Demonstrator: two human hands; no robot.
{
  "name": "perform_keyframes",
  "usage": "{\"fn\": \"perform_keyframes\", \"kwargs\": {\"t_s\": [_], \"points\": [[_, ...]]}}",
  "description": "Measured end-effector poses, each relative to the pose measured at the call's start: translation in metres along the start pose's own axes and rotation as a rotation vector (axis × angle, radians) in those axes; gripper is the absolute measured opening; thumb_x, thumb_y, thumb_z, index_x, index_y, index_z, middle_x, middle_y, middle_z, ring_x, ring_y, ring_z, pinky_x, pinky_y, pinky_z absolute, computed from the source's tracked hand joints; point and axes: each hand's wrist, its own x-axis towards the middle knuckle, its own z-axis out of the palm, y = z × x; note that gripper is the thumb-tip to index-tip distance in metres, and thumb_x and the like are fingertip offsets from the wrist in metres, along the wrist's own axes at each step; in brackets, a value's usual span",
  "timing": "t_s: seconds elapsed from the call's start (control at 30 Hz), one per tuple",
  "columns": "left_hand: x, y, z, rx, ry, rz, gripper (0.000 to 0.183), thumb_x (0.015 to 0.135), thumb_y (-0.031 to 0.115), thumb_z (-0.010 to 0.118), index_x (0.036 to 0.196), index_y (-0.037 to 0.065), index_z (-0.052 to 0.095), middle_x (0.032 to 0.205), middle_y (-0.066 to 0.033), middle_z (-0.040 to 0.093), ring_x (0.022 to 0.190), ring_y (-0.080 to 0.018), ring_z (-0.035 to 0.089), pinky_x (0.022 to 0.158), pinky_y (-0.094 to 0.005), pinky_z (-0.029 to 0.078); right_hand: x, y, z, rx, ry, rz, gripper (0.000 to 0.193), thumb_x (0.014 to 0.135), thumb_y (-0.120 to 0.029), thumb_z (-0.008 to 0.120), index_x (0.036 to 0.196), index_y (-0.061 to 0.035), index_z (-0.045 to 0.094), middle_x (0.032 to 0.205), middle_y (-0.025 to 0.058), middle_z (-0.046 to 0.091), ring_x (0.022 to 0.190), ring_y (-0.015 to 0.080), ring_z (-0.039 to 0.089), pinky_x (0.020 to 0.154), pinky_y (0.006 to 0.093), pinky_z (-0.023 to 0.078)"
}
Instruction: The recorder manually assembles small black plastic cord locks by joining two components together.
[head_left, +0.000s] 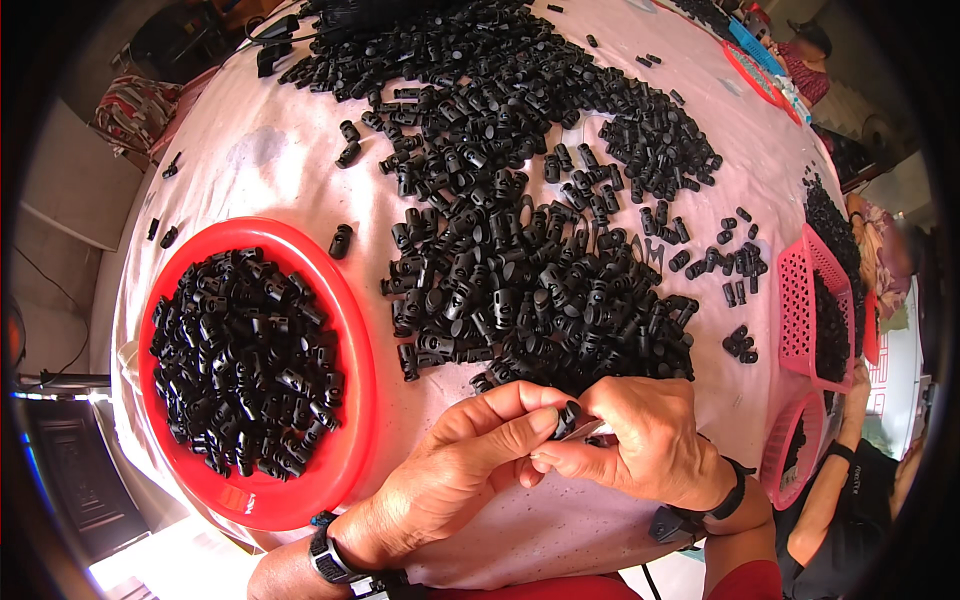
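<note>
My left hand pinches a small black plastic cord lock between thumb and fingertips, low in front of me. Close against it is my right hand, its thumb and fingers closed on a thin, shiny, pale strip that meets the cord lock. What the strip is I cannot make out, since the fingers hide most of it. Just beyond both hands spreads a big heap of black cord locks. To the left, a red round basin holds many more of them.
A pale pink cloth covers the table. Loose cord locks lie right of the heap. Pink baskets stand at the right edge, beside another person's arm. A red tray and blue basket are far right.
</note>
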Motion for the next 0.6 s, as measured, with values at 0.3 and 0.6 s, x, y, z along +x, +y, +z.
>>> {"fn": "perform_keyframes", "kwargs": {"t_s": [0.3,0.6], "points": [[-0.0005,0.0005,0.0009,0.0,0.007,-0.004,0.026,0.099,0.026,0.059,0.119,0.01,0.059,0.099,0.0044,0.059,0.083,-0.006,0.05,0.079,-0.0219,0.044,0.0002,-0.0009,-0.0001,0.002,0.003,-0.002,0.043,0.075,-0.036,0.083,0.067,-0.0094,0.05,0.056,0.0024,0.055,0.046,0.0161,0.057,0.042,0.0294,0.044],[-0.0026,0.0028,0.0035,0.012,0.021,-0.011,0.026,0.098,0.025,0.059,0.119,0.009,0.059,0.098,0.0044,0.059,0.083,-0.006,0.05,0.08,-0.0217,0.044,0.0008,-0.0013,0.0005,0.0,0.01,-0.015,0.043,0.075,-0.036,0.083,0.067,-0.009,0.05,0.055,0.0025,0.054,0.045,0.016,0.056,0.041,0.0293,0.044]]}}
